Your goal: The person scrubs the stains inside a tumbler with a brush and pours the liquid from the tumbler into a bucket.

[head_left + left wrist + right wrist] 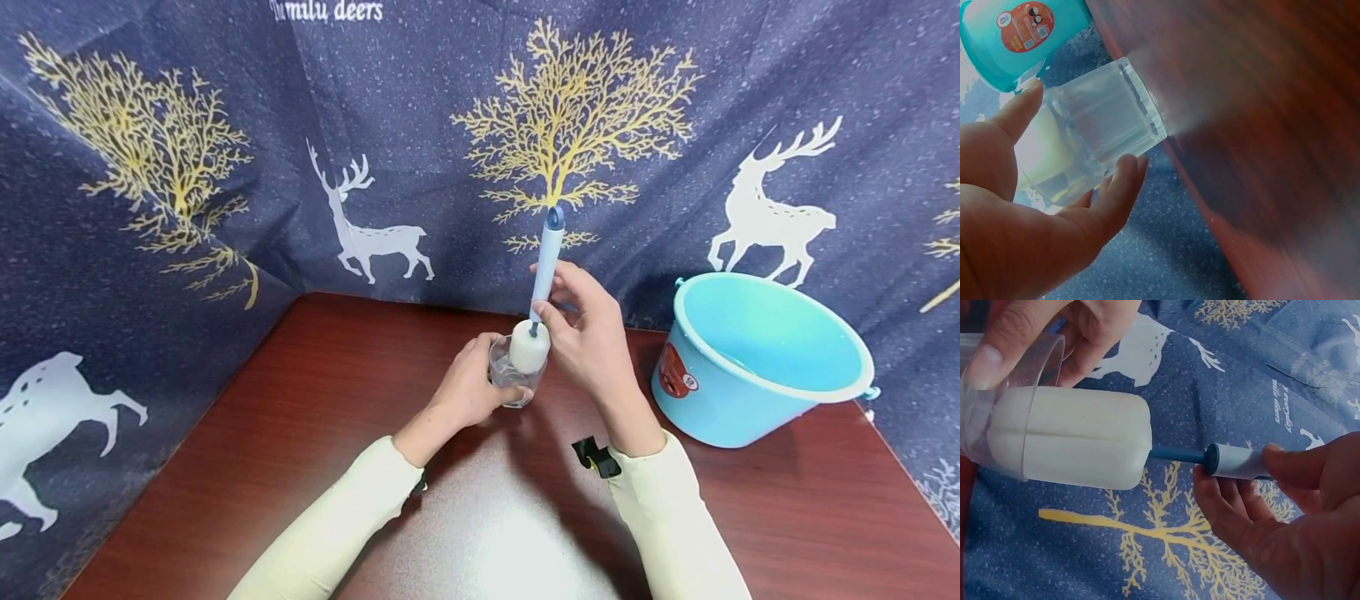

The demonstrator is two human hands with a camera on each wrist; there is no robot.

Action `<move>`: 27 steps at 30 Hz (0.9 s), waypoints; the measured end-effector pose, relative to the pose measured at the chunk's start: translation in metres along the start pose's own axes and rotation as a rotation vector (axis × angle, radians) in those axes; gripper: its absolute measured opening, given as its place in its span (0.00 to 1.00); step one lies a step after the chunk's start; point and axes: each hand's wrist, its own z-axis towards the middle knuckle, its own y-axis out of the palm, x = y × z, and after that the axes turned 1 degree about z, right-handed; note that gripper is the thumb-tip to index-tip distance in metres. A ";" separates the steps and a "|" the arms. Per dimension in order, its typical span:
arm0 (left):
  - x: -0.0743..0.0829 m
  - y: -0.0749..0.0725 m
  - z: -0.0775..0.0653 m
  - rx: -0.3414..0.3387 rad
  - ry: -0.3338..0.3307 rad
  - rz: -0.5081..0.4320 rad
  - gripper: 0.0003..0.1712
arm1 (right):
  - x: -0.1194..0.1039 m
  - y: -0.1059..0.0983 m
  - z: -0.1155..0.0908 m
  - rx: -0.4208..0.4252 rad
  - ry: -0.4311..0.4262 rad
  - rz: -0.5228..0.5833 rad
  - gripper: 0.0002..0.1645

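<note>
My left hand [468, 383] grips a clear cup [1107, 109] above the table, thumb on one side and fingers round the other. A sponge cup brush [548, 262] is in my right hand [603, 337], its light blue handle pinched between thumb and fingers. The brush's white sponge head [1079, 437] is partly inside the cup and partly sticks out past the rim. A thin dark blue stem [1179, 454] joins sponge and handle. In the head view the handle points up, leaning slightly right.
To the right on the reddish-brown table [315, 400] stands a light blue bucket [738, 408] with a red label. Dark blue cloth [420, 125] printed with white deer and yellow trees hangs behind the table and along its sides.
</note>
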 end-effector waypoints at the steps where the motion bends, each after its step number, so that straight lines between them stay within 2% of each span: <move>1: 0.000 0.000 0.000 -0.001 -0.002 0.000 0.51 | 0.000 0.000 0.000 0.001 0.000 0.002 0.26; 27: -0.001 0.002 0.000 -0.001 0.001 0.015 0.51 | -0.005 -0.002 -0.001 -0.029 0.028 0.031 0.26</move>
